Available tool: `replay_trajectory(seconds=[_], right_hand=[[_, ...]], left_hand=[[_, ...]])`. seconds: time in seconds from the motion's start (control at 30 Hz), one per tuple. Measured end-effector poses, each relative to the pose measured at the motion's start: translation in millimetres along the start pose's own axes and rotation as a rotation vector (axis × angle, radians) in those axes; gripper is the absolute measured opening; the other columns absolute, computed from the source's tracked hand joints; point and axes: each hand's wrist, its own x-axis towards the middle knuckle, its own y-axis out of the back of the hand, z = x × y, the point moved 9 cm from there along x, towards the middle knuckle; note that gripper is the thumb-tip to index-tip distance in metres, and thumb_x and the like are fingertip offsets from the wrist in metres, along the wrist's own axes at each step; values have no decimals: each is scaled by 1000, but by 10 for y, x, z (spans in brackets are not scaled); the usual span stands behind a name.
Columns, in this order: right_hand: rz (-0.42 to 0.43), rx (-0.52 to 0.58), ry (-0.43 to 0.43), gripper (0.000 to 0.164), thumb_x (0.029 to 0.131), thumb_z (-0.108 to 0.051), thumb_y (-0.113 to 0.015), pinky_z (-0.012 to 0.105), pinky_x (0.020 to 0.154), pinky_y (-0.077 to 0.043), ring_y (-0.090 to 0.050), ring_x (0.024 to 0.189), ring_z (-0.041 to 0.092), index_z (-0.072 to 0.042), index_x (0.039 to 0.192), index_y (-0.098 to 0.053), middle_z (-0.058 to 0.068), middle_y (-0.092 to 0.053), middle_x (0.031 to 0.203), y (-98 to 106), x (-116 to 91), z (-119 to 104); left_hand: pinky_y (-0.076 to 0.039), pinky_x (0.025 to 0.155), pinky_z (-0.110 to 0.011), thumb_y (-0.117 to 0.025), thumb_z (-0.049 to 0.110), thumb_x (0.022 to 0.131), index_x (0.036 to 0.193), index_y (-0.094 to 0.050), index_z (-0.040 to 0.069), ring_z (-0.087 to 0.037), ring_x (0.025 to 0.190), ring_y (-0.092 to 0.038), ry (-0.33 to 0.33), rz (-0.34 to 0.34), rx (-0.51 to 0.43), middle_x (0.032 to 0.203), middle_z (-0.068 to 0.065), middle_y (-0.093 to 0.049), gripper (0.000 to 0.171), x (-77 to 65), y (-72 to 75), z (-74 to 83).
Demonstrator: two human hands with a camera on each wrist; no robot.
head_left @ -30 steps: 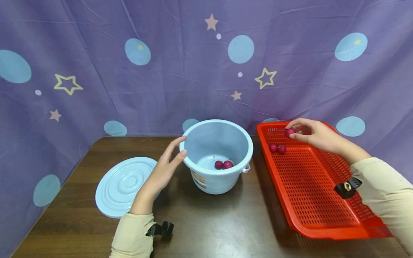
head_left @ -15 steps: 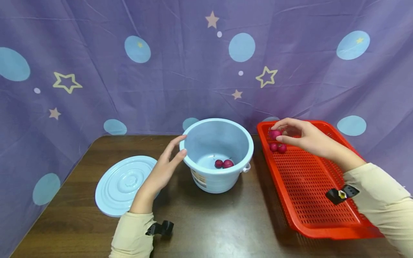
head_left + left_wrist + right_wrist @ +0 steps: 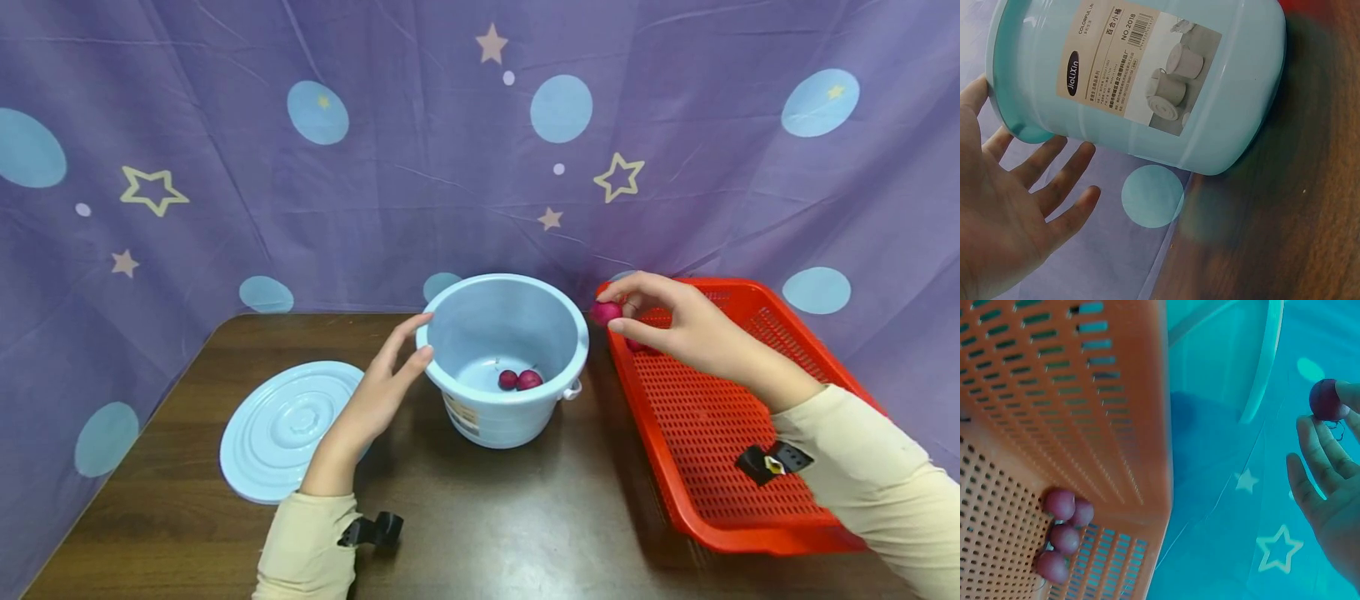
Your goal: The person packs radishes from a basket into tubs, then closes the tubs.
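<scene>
My right hand (image 3: 693, 329) pinches a round red radish (image 3: 606, 313) between thumb and fingertips, above the left rim of the red basket. In the right wrist view the held radish (image 3: 1327, 400) shows thin stringy roots. A light-blue bucket (image 3: 498, 425) stands upright at the middle of the table, with two radishes (image 3: 529, 380) on its floor. My left hand (image 3: 372, 400) rests its fingertips against the bucket's left rim. The left wrist view shows these fingers (image 3: 1063, 178) extended and spread beside the labelled wall.
The red perforated basket (image 3: 675, 492) stands on the right, with several radishes (image 3: 1064, 539) gathered in one corner. A light-blue lid (image 3: 281, 442) lies on the brown table (image 3: 480, 525) at left. A purple patterned cloth (image 3: 450, 192) hangs behind.
My right hand has carried the radish leftward from over the basket's far part to its left rim, towards the bucket. The left hand and bucket have stayed in place.
</scene>
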Motion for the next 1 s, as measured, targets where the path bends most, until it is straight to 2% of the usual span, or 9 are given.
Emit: replay_trajectory(seconds=[0.13,0.2,0.4,0.63,0.77,1.0], right_hand=[[-12,-26,58,34,88,-6,-75,23,80,-50,-59,88,10,-17,118,-66,-10,-64,104,-80,29,-102],[-25,-29,69,33,88,-7,-75,23,80,-50,-59,88,10,-18,118,-67,-10,-64,102,-121,47,-129],[-83,-37,91,31,89,-10,-75,25,67,-48,-58,87,10,-19,117,-67,-10,-64,99,-261,114,-185],[-187,-62,102,28,90,-16,-75,30,81,-50,-58,95,15,-20,116,-67,-12,-64,108,-449,167,-287],[-215,-74,125,28,90,-16,-75,32,81,-50,-59,96,13,-19,116,-67,-13,-64,105,-539,195,-328],[-241,-124,141,28,89,-20,-77,30,76,-51,-58,93,9,-22,116,-69,-14,-63,101,-642,200,-340]], left_hand=[[-22,111,-61,-49,38,104,151,-38,29,-27,138,-31,-6,3,0,152,-5,-36,49,10,5,-6],[-22,111,-60,-49,37,104,151,-38,28,-27,137,-32,-9,3,0,151,-6,-37,49,13,9,-8],[-20,112,-61,-49,37,104,151,-38,29,-25,139,-29,-11,5,4,152,-4,-35,49,5,12,8],[-18,113,-62,-49,35,104,151,-38,27,-26,141,-26,-17,5,-2,154,-4,-33,49,9,2,12],[-19,112,-62,-49,36,104,151,-38,27,-26,140,-28,-14,4,-3,153,-5,-34,49,8,7,12],[-17,112,-64,-49,36,104,151,-38,28,-26,142,-24,-12,1,-3,155,-5,-33,49,5,1,11]])
